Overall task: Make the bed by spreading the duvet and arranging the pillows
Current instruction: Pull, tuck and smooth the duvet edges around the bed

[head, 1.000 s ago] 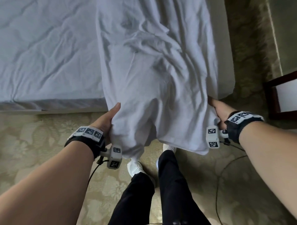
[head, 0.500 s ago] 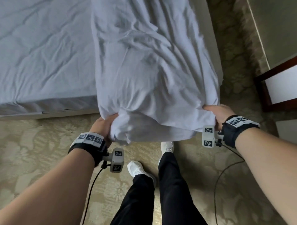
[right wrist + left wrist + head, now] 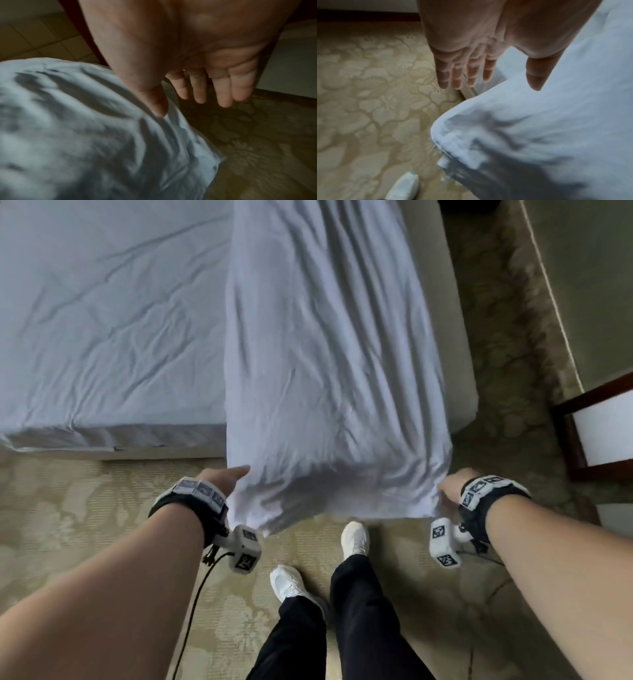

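The white duvet (image 3: 329, 371) lies as a long folded strip along the right half of the bed, and its near end hangs over the foot edge. My left hand (image 3: 224, 479) is at the duvet's near left corner. Its fingers (image 3: 458, 75) are straight and spread over the carpet, with the thumb over the duvet (image 3: 556, 121). My right hand (image 3: 454, 486) is at the near right corner. Its fingers (image 3: 223, 92) are also straight, and the thumb touches the duvet (image 3: 77, 128). Neither hand holds any cloth. No pillow is in view.
The mattress (image 3: 102, 320) in its wrinkled white fitted sheet lies bare to the left of the duvet. Patterned beige carpet (image 3: 85, 525) surrounds the foot of the bed. My feet in white shoes (image 3: 354, 537) stand close to the bed. A dark wooden furniture frame (image 3: 568, 440) stands at the right.
Both hands gripped the bunched duvet end and drew it towards me. The duvet now lies longer and smoother, and both hands have opened at its corners.
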